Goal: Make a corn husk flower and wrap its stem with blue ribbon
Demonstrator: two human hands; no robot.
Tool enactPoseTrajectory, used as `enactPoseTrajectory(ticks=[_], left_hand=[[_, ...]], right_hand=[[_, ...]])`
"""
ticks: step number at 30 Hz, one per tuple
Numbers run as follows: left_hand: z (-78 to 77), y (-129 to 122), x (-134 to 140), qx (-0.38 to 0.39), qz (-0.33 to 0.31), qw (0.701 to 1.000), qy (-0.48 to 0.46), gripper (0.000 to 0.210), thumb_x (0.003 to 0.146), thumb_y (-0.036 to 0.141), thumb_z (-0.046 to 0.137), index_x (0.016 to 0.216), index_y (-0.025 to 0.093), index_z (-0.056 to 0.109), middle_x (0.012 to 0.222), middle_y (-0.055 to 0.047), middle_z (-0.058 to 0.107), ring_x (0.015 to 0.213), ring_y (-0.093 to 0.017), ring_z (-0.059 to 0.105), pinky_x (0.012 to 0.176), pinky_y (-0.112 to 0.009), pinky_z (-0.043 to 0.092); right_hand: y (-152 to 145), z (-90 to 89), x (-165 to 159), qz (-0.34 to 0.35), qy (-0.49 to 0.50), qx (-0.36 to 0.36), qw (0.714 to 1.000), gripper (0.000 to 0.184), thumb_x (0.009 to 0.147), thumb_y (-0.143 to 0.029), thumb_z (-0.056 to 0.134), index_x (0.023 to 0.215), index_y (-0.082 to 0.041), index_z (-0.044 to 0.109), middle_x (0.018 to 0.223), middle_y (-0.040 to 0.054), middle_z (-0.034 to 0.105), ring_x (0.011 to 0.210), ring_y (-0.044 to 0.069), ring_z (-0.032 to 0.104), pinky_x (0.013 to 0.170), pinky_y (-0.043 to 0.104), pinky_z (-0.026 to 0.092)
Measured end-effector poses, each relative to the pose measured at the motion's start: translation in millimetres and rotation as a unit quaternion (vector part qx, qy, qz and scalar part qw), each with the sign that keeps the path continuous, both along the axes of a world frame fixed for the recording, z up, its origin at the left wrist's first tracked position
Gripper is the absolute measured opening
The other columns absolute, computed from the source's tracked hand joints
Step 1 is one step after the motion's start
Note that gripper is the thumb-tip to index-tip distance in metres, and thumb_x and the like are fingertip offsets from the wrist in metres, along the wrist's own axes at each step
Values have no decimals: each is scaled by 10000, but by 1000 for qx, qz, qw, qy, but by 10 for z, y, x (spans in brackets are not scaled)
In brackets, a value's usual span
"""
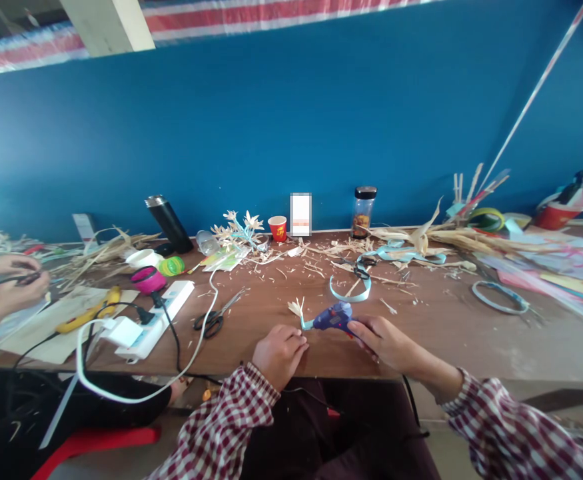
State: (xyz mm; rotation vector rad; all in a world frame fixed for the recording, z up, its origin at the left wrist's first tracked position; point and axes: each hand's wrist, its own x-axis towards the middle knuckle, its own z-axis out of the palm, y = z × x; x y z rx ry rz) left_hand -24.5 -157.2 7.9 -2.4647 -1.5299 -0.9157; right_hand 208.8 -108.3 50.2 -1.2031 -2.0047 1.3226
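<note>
My right hand [385, 341] is wrapped round a purple-blue glue gun [332, 317], whose nozzle points left. At that nozzle is a small flower [296, 307] of pale dried husk strips, with a light blue wrapped stem. My left hand [278, 353] rests low over the table edge, fingers closed at the stem's lower end, which they hide. Whether the nozzle touches the stem or only lies over it, I cannot tell. Black-handled scissors [212, 323] lie left of my left hand. Beyond the glue gun sits a curled light blue ribbon [351, 296].
A white power strip [164, 313] with plugs and cables lies at left, near a yellow glue gun [88, 311]. Further left are another person's hands [18, 283]. Along the blue wall stand a black flask [170, 223], a red paper cup [278, 231] and a jar [364, 213].
</note>
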Motion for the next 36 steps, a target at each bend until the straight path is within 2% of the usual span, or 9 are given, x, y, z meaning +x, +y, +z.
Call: enactPoseTrajectory(ticks=[4,7,12,18,22,27,36], left_hand=[[1,-1,0,5,6,1000,6,123,817,215,536,805,194,656,833,-53,639,812,-167,568,702,-300,512],[-2,3,2,13,4,1000,10,132,821,219,529,806,194,658,830,-59,636,810,-166,571,698,-295,514],[-19,12,2,15,9,1000,15,121,810,221,542,794,195,660,817,-62,636,799,-169,575,680,-292,515],[-19,6,-1,2,11,1000,22,101,803,216,554,794,195,652,828,-51,638,798,-172,568,670,-288,511],[-15,1,0,5,13,1000,22,112,813,214,539,804,192,648,839,-55,637,802,-172,561,672,-286,507],[-19,-4,-5,-4,12,1000,24,119,818,218,531,811,193,647,854,-57,639,808,-171,557,684,-293,506],[-18,1,-7,12,6,1000,14,102,804,206,552,802,189,652,834,-51,640,807,-168,561,690,-285,507]], right_hand=[[-1,-11,-25,-21,20,-17,999,401,854,-514,361,646,-182,450,504,-48,418,402,78,391,382,203,320],[-8,19,-79,-18,15,5,1000,393,847,-498,383,642,-177,477,504,-39,442,418,84,407,397,208,320],[15,124,-111,18,-22,67,997,365,840,-462,426,654,-170,543,526,-21,504,486,107,448,465,229,334],[67,161,-83,77,-41,48,995,428,871,-474,360,588,-182,491,488,-26,476,435,97,427,456,232,325],[96,150,-81,56,-48,51,996,453,872,-493,351,571,-180,481,486,-15,493,452,103,438,481,239,339],[94,154,-106,46,-31,39,998,427,873,-501,343,639,-179,497,524,-16,513,465,105,449,484,238,344],[114,172,-86,63,-48,82,993,412,892,-455,328,628,-179,483,534,-22,499,498,108,446,524,244,337]])
